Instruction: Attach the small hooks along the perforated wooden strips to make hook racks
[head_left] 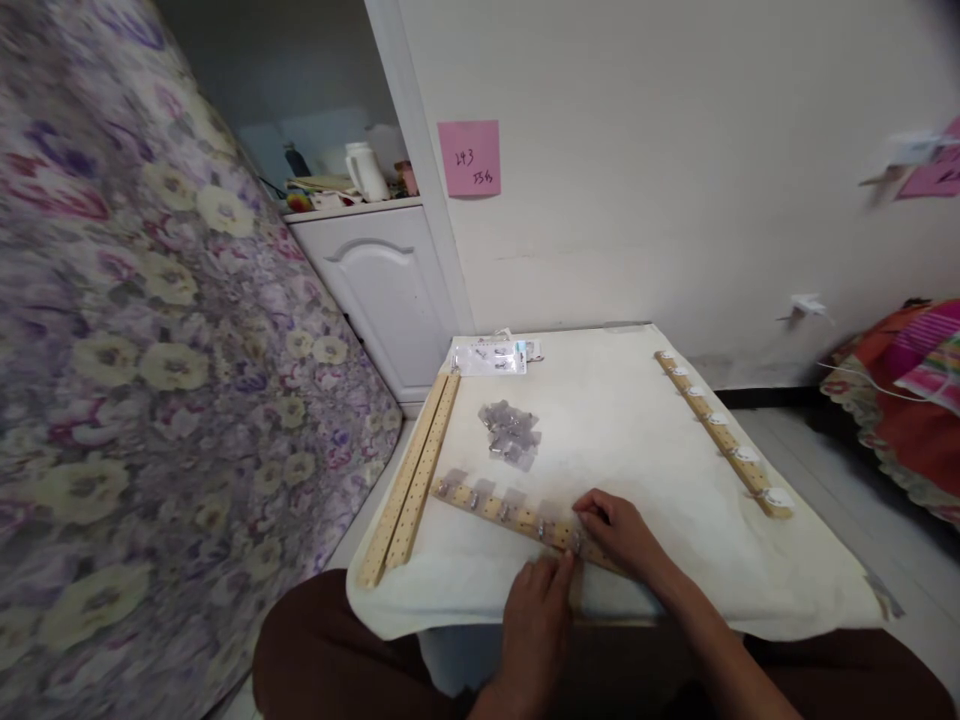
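Observation:
A perforated wooden strip (495, 508) with several small clear clips on it lies slanted on the white cloth-covered table (637, 440). My left hand (536, 615) rests at the table's near edge, fingers curled against the strip's right end. My right hand (622, 535) lies on that same end, fingertips pinched on a small piece I cannot make out. A pile of clear clips (511, 434) sits mid-table, beyond the strip.
Two bare perforated strips (414, 472) lie along the table's left edge; another strip with white pieces (724, 432) runs along the right. A clear packet (491, 357) lies at the back. Flowered mattress at left, white cabinet (375, 290) behind, pink note (469, 157) on wall.

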